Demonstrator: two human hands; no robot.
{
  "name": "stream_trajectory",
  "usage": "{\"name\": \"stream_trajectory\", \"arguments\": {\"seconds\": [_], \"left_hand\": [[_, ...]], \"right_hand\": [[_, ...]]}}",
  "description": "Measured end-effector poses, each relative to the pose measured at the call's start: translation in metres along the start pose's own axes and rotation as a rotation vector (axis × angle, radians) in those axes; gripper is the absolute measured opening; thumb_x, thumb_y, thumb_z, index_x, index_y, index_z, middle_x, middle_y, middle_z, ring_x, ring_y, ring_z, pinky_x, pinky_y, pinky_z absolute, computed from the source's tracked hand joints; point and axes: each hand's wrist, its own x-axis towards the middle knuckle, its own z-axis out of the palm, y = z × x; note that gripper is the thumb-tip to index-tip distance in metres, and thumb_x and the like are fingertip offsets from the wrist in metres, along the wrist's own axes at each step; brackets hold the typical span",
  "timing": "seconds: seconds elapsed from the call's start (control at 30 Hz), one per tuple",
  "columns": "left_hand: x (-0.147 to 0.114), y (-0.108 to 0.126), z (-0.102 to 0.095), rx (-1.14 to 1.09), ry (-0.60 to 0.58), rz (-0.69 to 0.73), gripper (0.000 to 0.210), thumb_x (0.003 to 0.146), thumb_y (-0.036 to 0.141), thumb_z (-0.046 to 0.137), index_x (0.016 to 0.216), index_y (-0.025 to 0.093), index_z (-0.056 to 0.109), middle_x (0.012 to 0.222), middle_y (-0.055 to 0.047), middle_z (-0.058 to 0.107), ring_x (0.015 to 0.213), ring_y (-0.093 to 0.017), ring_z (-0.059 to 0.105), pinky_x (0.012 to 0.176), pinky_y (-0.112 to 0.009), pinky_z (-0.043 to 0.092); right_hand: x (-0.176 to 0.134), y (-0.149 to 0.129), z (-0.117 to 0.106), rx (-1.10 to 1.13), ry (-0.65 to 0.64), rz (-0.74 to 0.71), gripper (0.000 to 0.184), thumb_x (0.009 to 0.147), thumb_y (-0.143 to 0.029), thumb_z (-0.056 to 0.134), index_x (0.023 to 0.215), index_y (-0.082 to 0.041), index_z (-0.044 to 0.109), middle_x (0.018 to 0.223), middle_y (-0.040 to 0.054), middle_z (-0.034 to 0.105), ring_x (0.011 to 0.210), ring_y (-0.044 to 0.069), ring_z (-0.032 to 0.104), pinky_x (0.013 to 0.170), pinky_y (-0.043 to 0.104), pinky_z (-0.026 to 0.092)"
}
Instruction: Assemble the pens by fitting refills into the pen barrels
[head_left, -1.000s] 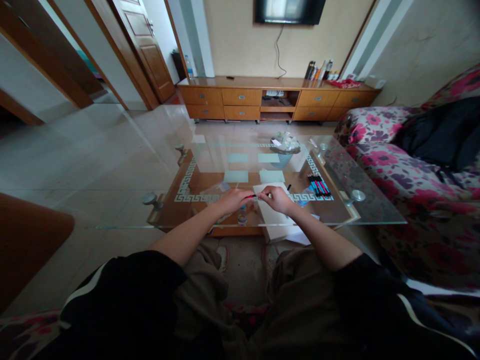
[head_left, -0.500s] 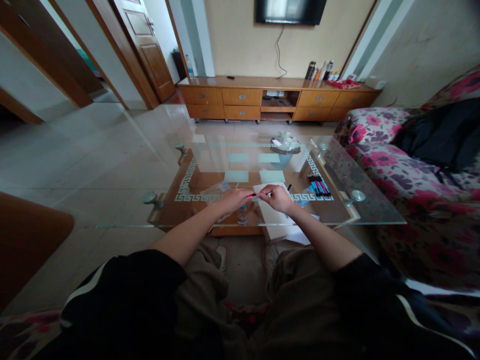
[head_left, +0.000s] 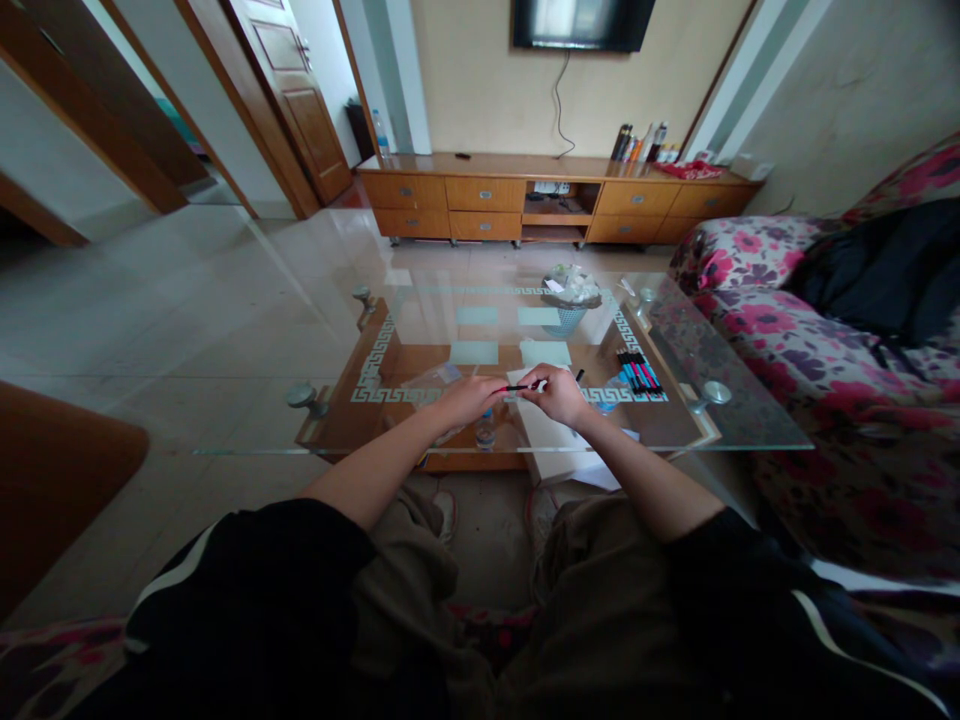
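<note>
My left hand is closed, its fingertips pinching the red part of a slim red-and-black pen above the glass table. My right hand is closed too, thumb and fingers pinched at the pen's black end. A dark bit shows between the right fingers; whether it is a separate cap I cannot tell. To the right of that hand, a row of several pens with black, pink and blue parts lies on the glass.
The glass coffee table has a lower shelf. Seen through or on it are a white box, a plastic bottle and a dark pen-like stick. A filled waste basket stands beyond. A flowered sofa is at right.
My hands have drawn slightly apart, the right one shifting a little right. More of the pen's black part now shows between the fingertips.
</note>
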Motion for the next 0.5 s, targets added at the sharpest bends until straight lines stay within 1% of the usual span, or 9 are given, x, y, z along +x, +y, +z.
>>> {"name": "stream_trajectory", "arguments": {"seconds": [0.2,0.5], "left_hand": [[-0.0006,0.0011,-0.0015,0.009,0.005,0.015,0.026,0.100,0.030,0.046,0.110,0.019,0.067,0.103,-0.008,0.071,0.090,-0.018,0.066,0.080,-0.026,0.046],[0.0001,0.0036,-0.0032,0.000,-0.007,0.030,0.028,0.101,0.033,0.045,0.095,0.017,0.066,0.089,-0.005,0.070,0.080,-0.015,0.063,0.073,-0.023,0.043]], "right_hand": [[-0.0010,0.0004,0.0000,0.009,0.006,-0.048,0.005,0.077,-0.019,0.075,0.081,-0.017,0.076,0.080,0.0044,0.070,0.071,0.014,0.061,0.068,0.026,0.047],[-0.0012,-0.0008,-0.0003,0.013,0.018,-0.150,0.003,0.079,-0.021,0.074,0.080,-0.019,0.076,0.080,0.0055,0.069,0.070,0.016,0.060,0.067,0.028,0.048]]}}
